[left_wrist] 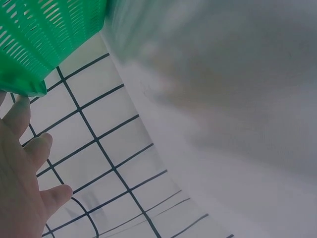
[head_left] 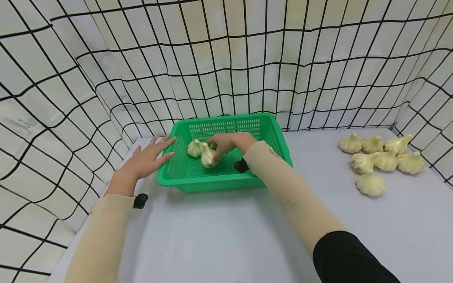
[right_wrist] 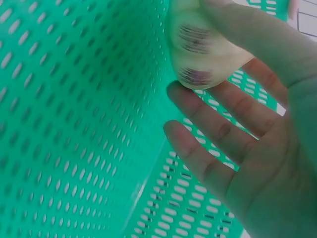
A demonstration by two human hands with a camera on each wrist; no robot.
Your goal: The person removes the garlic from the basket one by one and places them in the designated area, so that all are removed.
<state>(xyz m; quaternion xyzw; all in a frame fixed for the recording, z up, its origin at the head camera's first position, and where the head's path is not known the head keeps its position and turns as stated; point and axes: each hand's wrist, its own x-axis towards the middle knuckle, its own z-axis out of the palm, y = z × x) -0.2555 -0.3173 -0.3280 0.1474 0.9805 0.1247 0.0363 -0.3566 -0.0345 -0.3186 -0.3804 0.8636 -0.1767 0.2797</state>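
Observation:
A green plastic basket (head_left: pixel 226 181) with slotted walls stands on the white table. Inside it, my right hand (head_left: pixel 228 143) grips a garlic bulb (head_left: pixel 208 159) between thumb and fingers, low over the basket floor. The right wrist view shows that bulb (right_wrist: pixel 195 54) with purplish streaks, the thumb on one side and fingers on the other. Just left of it in the head view sits another garlic bulb (head_left: pixel 194 148). My left hand (head_left: pixel 143 159) has its fingers spread, with the fingertips at the basket's left rim; the left wrist view shows them against the rim's underside.
Several garlic bulbs (head_left: pixel 385 160) lie in a group on the table's right side, with one bulb (head_left: pixel 370 183) nearest the front. Black grid netting (head_left: pixel 247 74) over white panels encloses the table at the back and sides, close behind the basket.

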